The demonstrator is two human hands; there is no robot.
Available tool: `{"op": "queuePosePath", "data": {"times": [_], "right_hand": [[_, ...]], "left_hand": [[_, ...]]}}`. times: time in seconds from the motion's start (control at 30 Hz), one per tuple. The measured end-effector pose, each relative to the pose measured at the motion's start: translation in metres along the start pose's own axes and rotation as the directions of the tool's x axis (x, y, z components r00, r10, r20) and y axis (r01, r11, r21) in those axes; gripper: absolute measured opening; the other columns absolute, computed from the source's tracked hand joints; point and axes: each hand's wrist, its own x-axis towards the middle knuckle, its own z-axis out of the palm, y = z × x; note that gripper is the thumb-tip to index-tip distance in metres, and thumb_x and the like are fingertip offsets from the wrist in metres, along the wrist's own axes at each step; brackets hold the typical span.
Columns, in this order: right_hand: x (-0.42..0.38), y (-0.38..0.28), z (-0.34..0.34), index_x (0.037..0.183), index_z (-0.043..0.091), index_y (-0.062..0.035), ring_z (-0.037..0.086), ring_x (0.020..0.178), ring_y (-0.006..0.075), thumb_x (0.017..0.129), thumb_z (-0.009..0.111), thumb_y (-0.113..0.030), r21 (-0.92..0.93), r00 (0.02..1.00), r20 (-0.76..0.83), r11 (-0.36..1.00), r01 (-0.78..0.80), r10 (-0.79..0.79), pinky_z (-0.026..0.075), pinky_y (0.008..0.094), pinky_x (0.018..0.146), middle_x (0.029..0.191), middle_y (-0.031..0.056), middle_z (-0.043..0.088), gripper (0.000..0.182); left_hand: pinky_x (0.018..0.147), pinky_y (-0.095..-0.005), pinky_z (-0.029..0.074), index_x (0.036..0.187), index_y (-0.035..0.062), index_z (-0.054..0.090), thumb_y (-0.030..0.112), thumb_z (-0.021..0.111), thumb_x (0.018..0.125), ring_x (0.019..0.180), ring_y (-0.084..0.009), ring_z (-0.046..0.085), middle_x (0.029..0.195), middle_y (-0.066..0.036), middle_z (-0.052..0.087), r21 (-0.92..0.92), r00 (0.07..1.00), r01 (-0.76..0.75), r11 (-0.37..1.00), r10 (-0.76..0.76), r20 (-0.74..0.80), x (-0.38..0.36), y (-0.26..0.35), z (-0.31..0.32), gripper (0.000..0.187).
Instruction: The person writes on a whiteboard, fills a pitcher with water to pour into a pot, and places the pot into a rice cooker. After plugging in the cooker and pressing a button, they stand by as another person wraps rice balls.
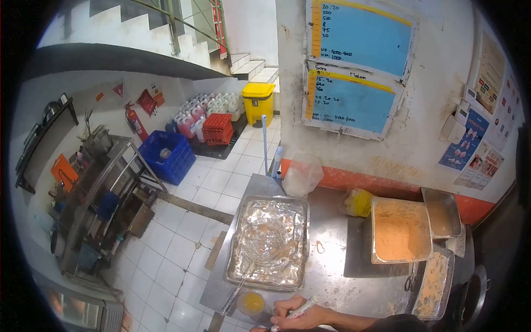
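Your hand (303, 318) has fingers closed round a pen (298, 311), 6 o'clock of the tray (238, 232); other hand unseen; brace wrist on the worktop (332, 265)

upper blue board (362, 34) "20.20, 500", lower blue board (348, 99) "Malam"

Blue crate (167, 156), yellow bin (258, 101), tray of orange crumbs (400, 230).

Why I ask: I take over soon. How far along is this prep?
Looks done: the foil-lined tray holds only smeared residue. In hand: the right hand grips a marker at the table's near edge. Possibly left: the tray of orange coating is full, and its side trays hold more.
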Motion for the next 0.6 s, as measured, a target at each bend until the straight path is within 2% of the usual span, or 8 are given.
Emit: {"op": "queuePosePath", "data": {"times": [0.17,0.27,0.37,0.5,0.57,0.6], "right_hand": [[-0.002,-0.001,-0.001,0.067,0.046,-0.0037,0.038,0.057,0.0073,0.094,0.069,-0.018,0.022,1.000,0.002,1.000,-0.022,0.022,0.030,0.0302,0.053,0.061,0.0005,0.043,0.038],[0.005,-0.039,0.009,0.063,0.044,-0.0074,0.038,0.053,0.0087,0.092,0.070,-0.018,0.030,0.985,-0.167,0.998,0.047,-0.041,0.031,0.0294,0.048,0.057,-0.0004,0.044,0.040],[0.005,-0.044,0.008,0.063,0.043,-0.0077,0.039,0.055,0.0089,0.092,0.070,-0.017,0.047,0.989,-0.148,0.999,0.010,-0.003,0.032,0.0295,0.049,0.058,-0.0002,0.044,0.040],[0.005,-0.045,0.007,0.064,0.044,-0.0078,0.039,0.055,0.0086,0.092,0.070,-0.017,0.004,0.988,-0.149,0.999,0.034,-0.033,0.032,0.0293,0.049,0.058,-0.0005,0.044,0.039],[0.004,-0.044,0.007,0.065,0.044,-0.0078,0.039,0.055,0.0081,0.092,0.070,-0.016,-0.021,0.989,-0.147,1.000,0.022,-0.024,0.032,0.0288,0.049,0.058,-0.0010,0.044,0.038],[0.002,-0.034,0.004,0.066,0.045,-0.0064,0.039,0.056,0.0078,0.092,0.070,-0.017,-0.012,0.995,-0.096,1.000,0.007,-0.008,0.031,0.0292,0.050,0.059,-0.0006,0.044,0.038]], "left_hand": [[0.064,-0.0226,0.042,0.100,0.0007,0.064,0.016,0.053,0.102,0.069,-0.0066,0.050,0.079,0.001,0.061,0.010,1.000,-0.002,1.000,0.002,0.003,-0.001,0.005,0.002,0.019],[0.064,-0.0225,0.042,0.100,0.0007,0.064,0.017,0.054,0.102,0.070,-0.0065,0.050,0.079,0.001,0.061,0.021,0.999,-0.031,0.999,0.031,0.008,-0.001,0.004,0.002,0.019],[0.064,-0.0225,0.041,0.100,0.0010,0.064,0.018,0.055,0.103,0.069,-0.0067,0.049,0.078,0.002,0.060,0.014,1.000,-0.018,1.000,0.018,0.011,-0.001,0.004,0.002,0.020],[0.063,-0.0226,0.041,0.099,0.0018,0.064,0.018,0.055,0.103,0.069,-0.0069,0.049,0.078,0.002,0.060,0.047,0.999,0.034,0.998,-0.033,-0.019,-0.001,0.004,0.003,0.019],[0.063,-0.0227,0.041,0.098,0.0022,0.064,0.019,0.055,0.103,0.069,-0.0069,0.049,0.077,0.002,0.059,0.008,1.000,0.023,1.000,-0.023,-0.009,-0.003,0.006,0.004,0.019],[0.063,-0.0227,0.041,0.097,0.0024,0.063,0.019,0.055,0.103,0.069,-0.0068,0.049,0.076,0.003,0.058,-0.011,1.000,0.018,1.000,-0.018,-0.004,-0.003,0.007,0.004,0.019]]}}
